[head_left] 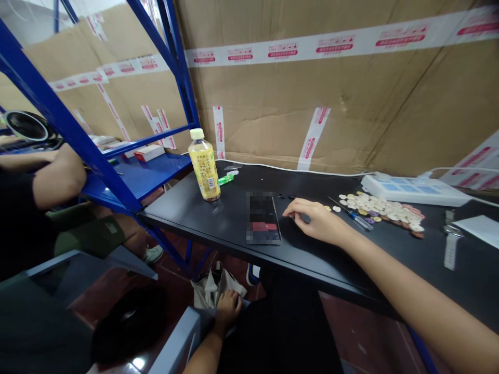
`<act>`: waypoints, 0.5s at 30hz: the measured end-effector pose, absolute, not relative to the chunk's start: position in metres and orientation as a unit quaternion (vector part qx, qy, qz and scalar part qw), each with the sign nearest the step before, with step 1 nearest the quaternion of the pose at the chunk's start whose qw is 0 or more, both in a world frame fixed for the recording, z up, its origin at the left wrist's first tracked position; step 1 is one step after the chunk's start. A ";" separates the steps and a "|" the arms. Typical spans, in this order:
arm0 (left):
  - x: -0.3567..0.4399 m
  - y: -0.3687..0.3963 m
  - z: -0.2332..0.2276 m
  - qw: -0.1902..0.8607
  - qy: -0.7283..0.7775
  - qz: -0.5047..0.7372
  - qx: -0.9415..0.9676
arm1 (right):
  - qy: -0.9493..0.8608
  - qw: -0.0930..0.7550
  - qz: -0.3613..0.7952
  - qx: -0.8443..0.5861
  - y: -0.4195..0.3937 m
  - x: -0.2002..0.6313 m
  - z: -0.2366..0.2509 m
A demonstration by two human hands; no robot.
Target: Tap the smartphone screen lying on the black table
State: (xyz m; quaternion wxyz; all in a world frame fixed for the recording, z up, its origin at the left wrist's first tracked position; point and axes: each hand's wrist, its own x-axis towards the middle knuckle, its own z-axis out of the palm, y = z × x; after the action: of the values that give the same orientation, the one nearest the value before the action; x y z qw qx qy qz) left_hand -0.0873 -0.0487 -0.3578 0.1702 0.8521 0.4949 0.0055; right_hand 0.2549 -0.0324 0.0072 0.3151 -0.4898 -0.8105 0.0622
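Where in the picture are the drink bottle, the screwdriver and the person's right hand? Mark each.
drink bottle (205, 169), head view, on its yellow label.
screwdriver (360, 221), head view, on its clear handle.
right hand (314, 218), head view, on the back of the hand.

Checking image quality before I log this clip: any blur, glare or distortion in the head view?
Head view: wide-angle bending shows in the blue rack and cardboard wall; the phone is pixelated; the bottle and right hand are fairly sharp; soft glare lies on the black table; the left hand sits in dimmer light below.
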 end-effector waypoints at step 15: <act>-0.088 -0.048 -0.357 0.172 0.491 0.001 0.854 | -0.807 0.316 0.058 -0.495 -0.034 0.253 0.009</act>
State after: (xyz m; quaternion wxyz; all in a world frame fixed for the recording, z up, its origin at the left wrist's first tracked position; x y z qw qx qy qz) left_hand -0.0879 -0.0481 -0.3574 0.1723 0.8540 0.4909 0.0011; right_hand 0.2529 -0.0337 0.0089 0.3157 -0.4954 -0.8072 0.0584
